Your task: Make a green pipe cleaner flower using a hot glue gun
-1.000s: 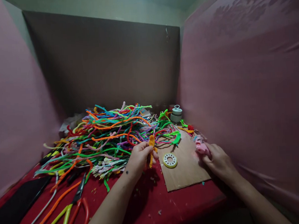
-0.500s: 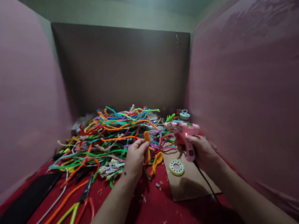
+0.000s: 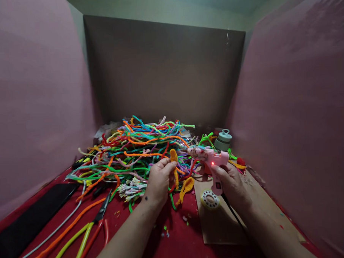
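Between thumb and fingers, my left hand [image 3: 160, 179] pinches an orange fuzzy pipe-cleaner piece [image 3: 173, 155], its rounded top standing above the fingertips. A second orange looped pipe-cleaner piece [image 3: 186, 186] lies on the cloth just right of that hand. My right hand [image 3: 231, 181] is wrapped round the handle of a pink hot glue gun [image 3: 216, 159], whose red light is lit. The gun's nozzle points left, a short way to the right of the held piece. Under the gun, a round yellow-rimmed ring with holes [image 3: 210, 199] rests on a cardboard sheet [image 3: 212, 228].
A large heap of colourful pipe cleaners [image 3: 144, 145] spreads behind my left hand. Scissors [image 3: 101, 212] with yellow and red handles lie at front left, near a black flat strip [image 3: 36, 214]. A greenish lidded jar [image 3: 223, 139] stands at back right. Small scraps dot the red cloth [image 3: 177, 246].
My view has swung a little to the left, so everything sits further right. The glue gun has come lower and nearer the orange piece. Both hands keep their holds.
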Demonstrator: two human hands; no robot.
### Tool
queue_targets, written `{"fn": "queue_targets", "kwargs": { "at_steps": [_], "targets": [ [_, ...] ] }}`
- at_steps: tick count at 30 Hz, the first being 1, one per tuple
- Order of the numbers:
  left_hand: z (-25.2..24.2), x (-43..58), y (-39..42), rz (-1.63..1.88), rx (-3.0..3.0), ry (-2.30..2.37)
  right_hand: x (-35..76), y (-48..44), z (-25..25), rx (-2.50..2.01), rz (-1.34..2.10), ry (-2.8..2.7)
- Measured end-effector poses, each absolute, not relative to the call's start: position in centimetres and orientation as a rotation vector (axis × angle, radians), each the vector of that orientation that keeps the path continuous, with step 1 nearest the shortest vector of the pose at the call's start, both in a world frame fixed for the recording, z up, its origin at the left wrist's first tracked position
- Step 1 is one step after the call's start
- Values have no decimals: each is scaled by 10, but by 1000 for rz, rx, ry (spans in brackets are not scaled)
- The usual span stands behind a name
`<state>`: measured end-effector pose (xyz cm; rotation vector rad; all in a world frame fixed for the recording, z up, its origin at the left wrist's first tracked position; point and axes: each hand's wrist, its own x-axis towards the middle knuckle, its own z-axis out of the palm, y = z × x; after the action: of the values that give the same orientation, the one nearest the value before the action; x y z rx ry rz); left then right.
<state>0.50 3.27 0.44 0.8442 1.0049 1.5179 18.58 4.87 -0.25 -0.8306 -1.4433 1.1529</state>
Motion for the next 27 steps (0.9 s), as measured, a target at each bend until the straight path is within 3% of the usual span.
{"fn": "queue_targets", "kwargs": {
  "at_steps": [27],
  "targets": [
    [6,7,29,1423,985,1127,188,44,-4,-840,1026,-1588]
  ]
}}
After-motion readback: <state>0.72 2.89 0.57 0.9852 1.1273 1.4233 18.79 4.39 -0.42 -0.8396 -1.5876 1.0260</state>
